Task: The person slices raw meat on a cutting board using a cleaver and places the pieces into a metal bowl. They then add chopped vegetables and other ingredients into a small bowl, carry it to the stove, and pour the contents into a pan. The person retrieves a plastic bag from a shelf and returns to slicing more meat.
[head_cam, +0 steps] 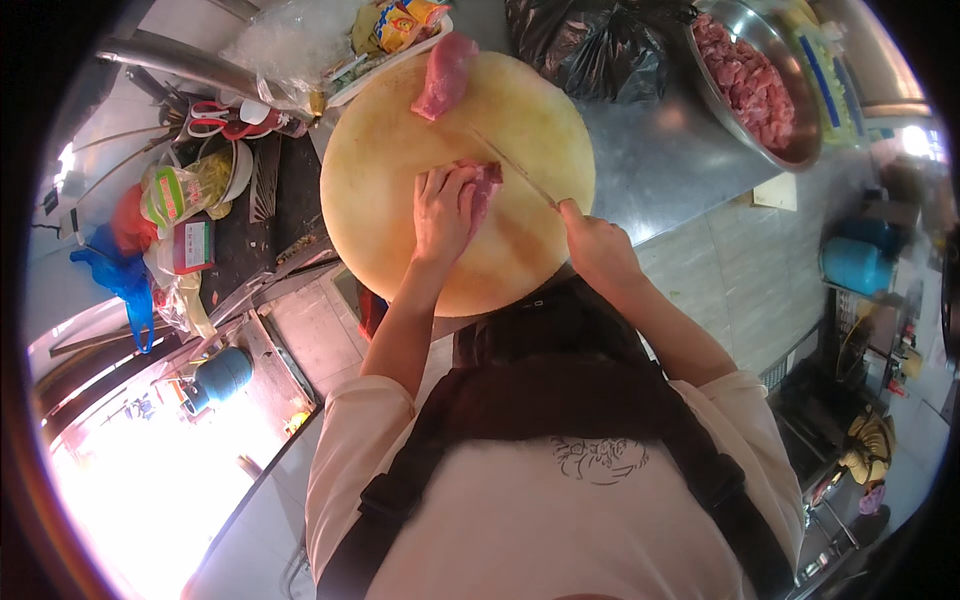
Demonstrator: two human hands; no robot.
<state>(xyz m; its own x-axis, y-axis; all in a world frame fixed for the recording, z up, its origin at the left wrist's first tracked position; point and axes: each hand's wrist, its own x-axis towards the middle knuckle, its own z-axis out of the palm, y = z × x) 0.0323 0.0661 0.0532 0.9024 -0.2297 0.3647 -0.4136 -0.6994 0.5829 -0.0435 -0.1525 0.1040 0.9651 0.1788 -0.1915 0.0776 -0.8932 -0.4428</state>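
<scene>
On a thick round chopping board lies a piece of raw meat, pressed down by my left hand. The fingers are bent over its upper end, and part of the meat is hidden beneath the palm. My right hand grips a knife by the handle, at the board's right side. Its blade points up and left across the board, a little apart from the meat. A second, larger piece of raw meat rests at the board's far edge.
A steel bowl of cut raw meat stands on the steel counter at far right. Beside it sits a black plastic bag. Red-handled scissors, a pot and several bags lie left of the board.
</scene>
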